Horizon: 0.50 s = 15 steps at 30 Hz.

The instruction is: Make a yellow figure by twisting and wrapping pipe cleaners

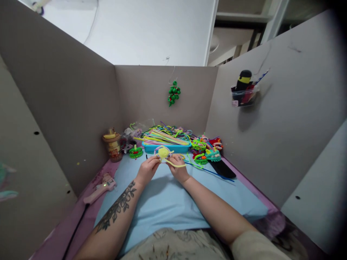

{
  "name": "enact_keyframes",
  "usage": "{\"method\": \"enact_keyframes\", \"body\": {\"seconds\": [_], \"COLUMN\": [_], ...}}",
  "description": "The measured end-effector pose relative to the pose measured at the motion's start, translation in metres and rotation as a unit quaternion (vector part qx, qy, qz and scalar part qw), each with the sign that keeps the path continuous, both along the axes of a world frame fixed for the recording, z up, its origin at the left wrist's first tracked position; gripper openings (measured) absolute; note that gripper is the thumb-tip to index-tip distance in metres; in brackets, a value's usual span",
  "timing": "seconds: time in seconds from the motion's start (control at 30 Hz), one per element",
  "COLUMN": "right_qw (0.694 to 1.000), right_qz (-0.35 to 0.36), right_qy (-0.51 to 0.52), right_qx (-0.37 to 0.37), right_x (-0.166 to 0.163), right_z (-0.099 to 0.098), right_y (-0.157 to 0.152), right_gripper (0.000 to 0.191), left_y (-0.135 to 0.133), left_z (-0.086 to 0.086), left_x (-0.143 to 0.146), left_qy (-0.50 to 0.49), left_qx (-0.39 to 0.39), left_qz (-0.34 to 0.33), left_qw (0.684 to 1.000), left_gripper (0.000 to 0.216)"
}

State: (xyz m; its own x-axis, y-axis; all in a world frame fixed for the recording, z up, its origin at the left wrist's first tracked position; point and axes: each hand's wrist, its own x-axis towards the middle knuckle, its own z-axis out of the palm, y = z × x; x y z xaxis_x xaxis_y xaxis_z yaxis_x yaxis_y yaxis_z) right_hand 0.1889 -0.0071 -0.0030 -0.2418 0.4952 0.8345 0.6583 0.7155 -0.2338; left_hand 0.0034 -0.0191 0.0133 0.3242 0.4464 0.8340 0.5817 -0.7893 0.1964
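Observation:
Between my two hands, above the blue cloth (173, 202), is a small craft piece (163, 152) made of fuzzy pipe cleaners, with a round yellow middle and lilac and yellow strands. My left hand (148, 168) pinches its left side with closed fingers. On the other side, my right hand (177, 168) grips the piece too, and a pale yellow strand runs across in front of its fingers. The fingertips are partly hidden behind the piece. Just beyond stands a blue tray (166, 148) heaped with pipe cleaners (165, 137) in many colours.
Finished pipe-cleaner figures (213, 154) cluster right of the tray, near a black phone-like slab (222, 169). A green figure (136, 152) and a lidded cup (112, 146) stand left. A pink glue gun (100, 189) with a cord lies left. Grey panels (162, 83) enclose the table.

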Motion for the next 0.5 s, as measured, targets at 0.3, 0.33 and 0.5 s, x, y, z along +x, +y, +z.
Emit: {"method": "enact_keyframes", "body": {"seconds": [0.3, 0.33, 0.5], "right_qw": [0.997, 0.997, 0.996], "right_qz": [-0.011, -0.018, -0.067], "right_qy": [0.005, 0.003, -0.026], "right_qx": [0.079, 0.077, 0.049], "right_x": [0.0007, 0.001, 0.0039], "right_z": [-0.0037, -0.0037, -0.0027], "right_y": [0.0051, 0.0053, 0.0078], "right_gripper": [0.022, 0.023, 0.019], "left_y": [0.0053, 0.005, 0.0019], "left_z": [-0.003, -0.0031, 0.0002], "left_x": [-0.0037, -0.0041, -0.0054], "left_qy": [0.042, 0.041, 0.001], "left_qx": [0.045, 0.042, 0.028], "left_qz": [0.034, 0.035, 0.029], "left_qw": [0.998, 0.998, 0.999], "left_gripper": [0.014, 0.014, 0.014]}}
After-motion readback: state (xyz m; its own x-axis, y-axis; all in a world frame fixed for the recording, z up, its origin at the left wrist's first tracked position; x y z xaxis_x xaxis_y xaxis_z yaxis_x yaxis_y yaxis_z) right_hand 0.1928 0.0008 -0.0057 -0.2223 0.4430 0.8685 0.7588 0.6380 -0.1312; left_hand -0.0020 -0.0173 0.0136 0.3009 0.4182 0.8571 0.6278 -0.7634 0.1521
